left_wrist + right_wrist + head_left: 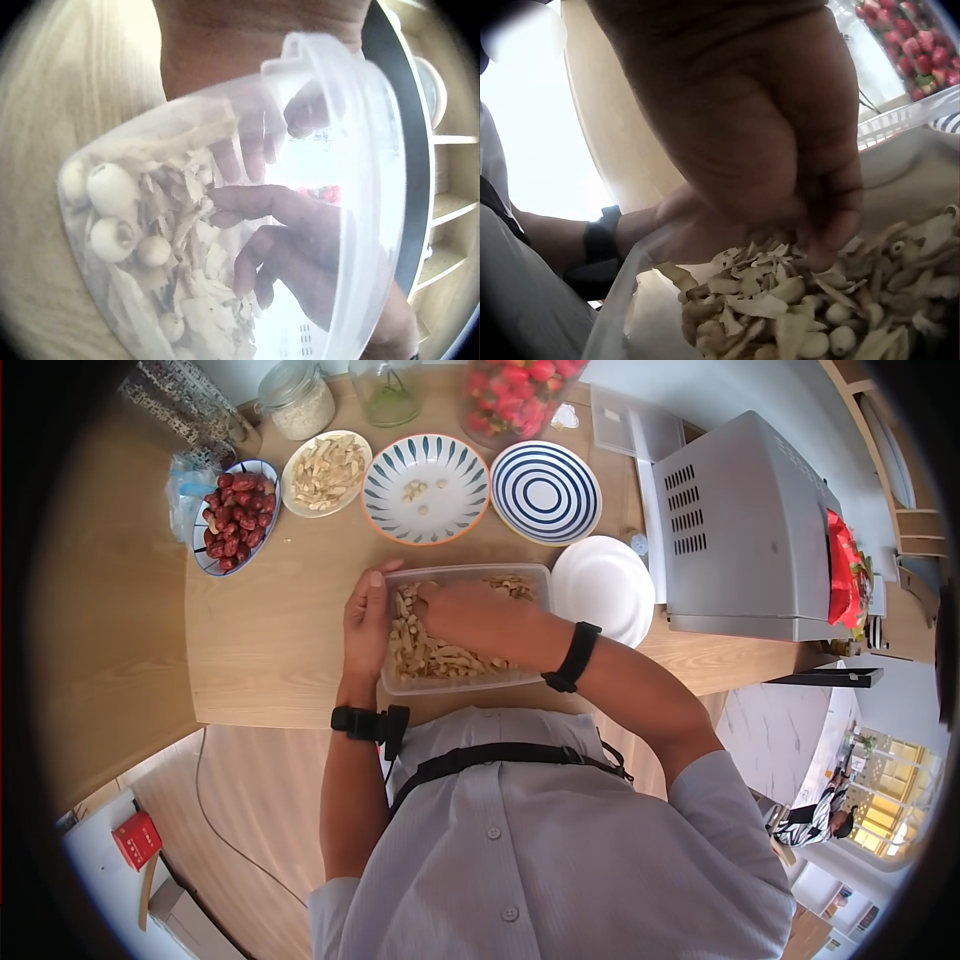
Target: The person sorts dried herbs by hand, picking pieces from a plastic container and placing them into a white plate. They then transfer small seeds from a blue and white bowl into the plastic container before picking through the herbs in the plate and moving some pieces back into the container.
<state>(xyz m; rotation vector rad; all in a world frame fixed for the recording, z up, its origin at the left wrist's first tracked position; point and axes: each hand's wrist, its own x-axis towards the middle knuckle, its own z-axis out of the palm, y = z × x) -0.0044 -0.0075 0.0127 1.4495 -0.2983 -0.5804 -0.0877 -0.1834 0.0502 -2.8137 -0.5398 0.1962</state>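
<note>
A clear plastic box [470,685] holds pale dried slices [440,655] [761,307] mixed with small round white pieces [112,191] [843,340]. My left hand [368,618] lies along the box's left side, its fingers against the outer wall near the far corner. In the left wrist view, the right hand [289,232] shows through the plastic, its fingers bent, tips touching the slices. From above, my right hand [475,615] reaches over the box into its left part. In the right wrist view the right hand's fingertips [825,259] point down among the slices; nothing held between them is visible.
Behind the box stand a bowl of red dates [240,520], a plate of pale slices [325,472], a leaf-patterned plate [425,520] with several small pieces, and a blue-ringed plate [545,492]. White plates [605,590] and a grey appliance [740,530] are at the right.
</note>
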